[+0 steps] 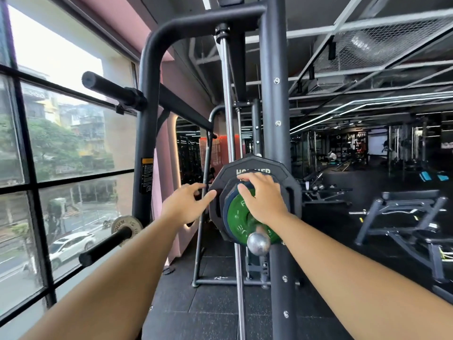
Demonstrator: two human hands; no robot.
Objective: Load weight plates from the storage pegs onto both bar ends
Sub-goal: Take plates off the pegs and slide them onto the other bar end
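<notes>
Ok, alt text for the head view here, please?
A person's right hand grips the top rim of a green plate on a chrome-tipped shaft, in front of a larger black plate. The left hand is open beside it, by a gym window.

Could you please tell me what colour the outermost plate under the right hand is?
The outermost plate is green; head view shows it.

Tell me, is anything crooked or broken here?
Nothing stands out. The green plate and black plate sit straight on the bar end; the right hand grips the green plate's top, the left hand is open beside them.
</notes>
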